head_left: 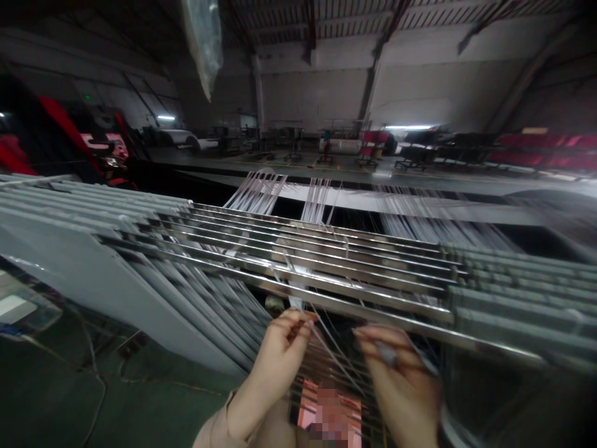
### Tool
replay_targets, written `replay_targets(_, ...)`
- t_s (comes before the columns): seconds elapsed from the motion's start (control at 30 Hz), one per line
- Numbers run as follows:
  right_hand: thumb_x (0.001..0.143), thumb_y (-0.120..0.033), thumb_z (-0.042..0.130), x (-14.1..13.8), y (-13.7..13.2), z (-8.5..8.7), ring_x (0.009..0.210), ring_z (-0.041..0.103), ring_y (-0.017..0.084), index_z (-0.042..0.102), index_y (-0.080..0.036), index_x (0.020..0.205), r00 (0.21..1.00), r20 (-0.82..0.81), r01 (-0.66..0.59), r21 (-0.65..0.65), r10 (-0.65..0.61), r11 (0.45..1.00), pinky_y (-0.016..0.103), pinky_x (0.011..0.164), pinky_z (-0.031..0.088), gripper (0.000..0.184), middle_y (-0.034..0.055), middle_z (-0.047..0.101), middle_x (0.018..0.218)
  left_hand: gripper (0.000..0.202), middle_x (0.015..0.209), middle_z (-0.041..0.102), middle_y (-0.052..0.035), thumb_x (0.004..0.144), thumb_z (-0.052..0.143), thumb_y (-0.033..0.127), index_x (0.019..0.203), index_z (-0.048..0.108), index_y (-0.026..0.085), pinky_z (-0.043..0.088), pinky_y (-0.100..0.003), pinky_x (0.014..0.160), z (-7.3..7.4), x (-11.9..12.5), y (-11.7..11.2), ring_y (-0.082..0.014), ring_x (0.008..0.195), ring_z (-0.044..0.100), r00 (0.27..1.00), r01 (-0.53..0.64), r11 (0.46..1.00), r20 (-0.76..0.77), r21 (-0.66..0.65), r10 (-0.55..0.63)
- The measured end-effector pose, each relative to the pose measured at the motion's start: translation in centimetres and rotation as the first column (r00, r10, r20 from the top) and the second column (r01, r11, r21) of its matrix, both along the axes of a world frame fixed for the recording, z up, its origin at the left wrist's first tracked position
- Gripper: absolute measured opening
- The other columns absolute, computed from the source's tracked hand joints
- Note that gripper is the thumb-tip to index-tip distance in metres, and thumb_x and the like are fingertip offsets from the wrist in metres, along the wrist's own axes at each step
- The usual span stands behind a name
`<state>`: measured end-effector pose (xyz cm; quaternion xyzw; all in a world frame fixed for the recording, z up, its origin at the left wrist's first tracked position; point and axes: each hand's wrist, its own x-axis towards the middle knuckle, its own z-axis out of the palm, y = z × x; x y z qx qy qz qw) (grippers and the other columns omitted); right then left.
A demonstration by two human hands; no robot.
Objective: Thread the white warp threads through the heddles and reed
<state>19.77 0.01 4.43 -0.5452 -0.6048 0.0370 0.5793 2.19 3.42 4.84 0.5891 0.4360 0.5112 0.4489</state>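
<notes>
My left hand [282, 345] is closed in a pinch just under the metal bars, with a white bundle of yarn [295, 301] rising from its fingertips. A few loose pale threads [333, 348] slant down between my two hands. To the right, my right hand [398, 376] is smeared by motion, its fingers curled and the fingertips towards the left hand. A small greyish thing shows at its fingers, too blurred to name. Long shiny heddle bars [326, 274] run across in front of both hands.
White warp threads [261, 193] hang in groups behind the bars. Grey frame panels [116, 274] fan out at the left, more frame ends [522, 292] at the right. A plastic sheet [205, 43] hangs overhead. Cables [96, 373] lie on the green floor.
</notes>
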Motion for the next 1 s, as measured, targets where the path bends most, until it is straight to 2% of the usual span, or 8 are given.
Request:
replay_targets(0.13, 0.084, -0.027, 0.063, 0.2, -0.3, 0.6, 0.084, 0.070, 0.020, 0.073, -0.028, 0.090, 0.992, 0.108, -0.076, 0.108, 0.064, 0.991, 0.033, 0.081, 0.054, 0.012, 0.0005, 0.074, 0.084, 0.020, 0.092, 0.072, -0.0052, 0.087, 0.055, 0.025, 0.089, 0.074, 0.019, 0.049, -0.026, 0.077, 0.2, -0.1, -0.3, -0.0185, 0.083, 0.065, 0.999, -0.006, 0.999, -0.044, 0.045, 0.008)
replay_targets(0.37, 0.085, -0.022, 0.065, -0.4, 0.9, 0.1, 0.074, 0.074, 0.021, 0.073, -0.026, 0.080, 0.982, 0.185, -0.040, 0.038, 0.033, 0.998, 0.030, 0.061, 0.059, 0.010, -0.0010, 0.076, 0.080, 0.020, 0.090, 0.070, -0.0057, 0.079, 0.057, 0.018, 0.092, 0.073, 0.019, 0.047, -0.028, 0.073, 0.3, 0.8, -0.3, -0.0185, 0.076, 0.062, 0.987, 0.012, 0.996, -0.158, 0.089, 0.002)
replay_targets(0.5, 0.088, -0.018, 0.062, -0.5, 0.0, 0.3, 0.075, 0.072, 0.017, 0.066, -0.025, 0.093, 0.987, 0.158, -0.046, 0.190, 0.016, 0.981, 0.026, 0.067, 0.056, 0.010, -0.0010, 0.075, 0.080, 0.012, 0.078, 0.069, -0.0067, 0.075, 0.062, 0.022, 0.075, 0.073, 0.017, 0.046, -0.032, 0.078, 0.2, 1.4, 0.2, -0.0225, 0.080, 0.063, 0.989, 0.069, 0.998, -0.133, -0.005, -0.069)
replay_targets(0.6, 0.088, -0.015, 0.060, -0.6, -0.4, 1.0, 0.075, 0.071, 0.012, 0.064, -0.026, 0.096, 0.982, 0.177, -0.112, 0.272, 0.065, 0.956, 0.021, 0.074, 0.053, 0.015, -0.0028, 0.073, 0.081, 0.018, 0.070, 0.066, -0.0050, 0.075, 0.062, 0.031, 0.068, 0.069, 0.017, 0.047, -0.030, 0.068, 0.9, 1.3, 0.4, -0.0205, 0.070, 0.062, 0.998, 0.041, 0.997, -0.041, -0.071, -0.044)
replay_targets(0.67, 0.087, -0.016, 0.061, -0.6, -0.3, 1.3, 0.078, 0.070, 0.012, 0.066, -0.027, 0.096, 0.978, 0.192, -0.128, 0.259, 0.079, 0.957, 0.020, 0.076, 0.053, 0.015, -0.0029, 0.073, 0.082, 0.021, 0.066, 0.064, -0.0024, 0.074, 0.062, 0.036, 0.067, 0.067, 0.017, 0.048, -0.027, 0.064, 1.8, 0.9, 0.4, -0.0178, 0.065, 0.061, 1.000, 0.023, 0.994, 0.023, -0.103, -0.021)
replay_targets(0.83, 0.087, -0.022, 0.062, -0.6, 0.6, 1.2, 0.081, 0.071, 0.017, 0.073, -0.027, 0.088, 0.985, 0.159, -0.086, 0.090, 0.071, 0.992, 0.027, 0.073, 0.058, 0.012, 0.0001, 0.074, 0.087, 0.017, 0.069, 0.067, -0.0016, 0.070, 0.067, 0.034, 0.070, 0.070, 0.018, 0.047, -0.026, 0.070, 4.1, -0.1, 0.5, -0.0168, 0.070, 0.062, 0.990, -0.062, 0.993, 0.119, -0.097, 0.073)
replay_targets(0.9, 0.086, -0.024, 0.064, -0.5, 0.7, 0.9, 0.081, 0.072, 0.019, 0.075, -0.028, 0.086, 0.986, 0.154, -0.080, 0.049, 0.071, 0.996, 0.030, 0.072, 0.060, 0.012, 0.0000, 0.075, 0.085, 0.016, 0.068, 0.067, -0.0016, 0.067, 0.069, 0.033, 0.070, 0.070, 0.017, 0.047, -0.026, 0.069, 3.9, -0.2, 0.7, -0.0173, 0.069, 0.062, 0.990, -0.039, 0.993, 0.131, -0.111, 0.053)
replay_targets(1.0, 0.086, -0.024, 0.065, -0.6, 0.4, 0.2, 0.077, 0.073, 0.020, 0.076, -0.027, 0.083, 0.986, 0.141, -0.088, 0.027, 0.083, 0.996, 0.029, 0.069, 0.061, 0.011, -0.0008, 0.076, 0.079, 0.015, 0.067, 0.066, -0.0008, 0.066, 0.068, 0.031, 0.069, 0.068, 0.017, 0.047, -0.026, 0.067, 2.6, 0.1, 1.0, -0.0163, 0.065, 0.061, 0.990, -0.016, 0.990, 0.134, -0.139, 0.035)
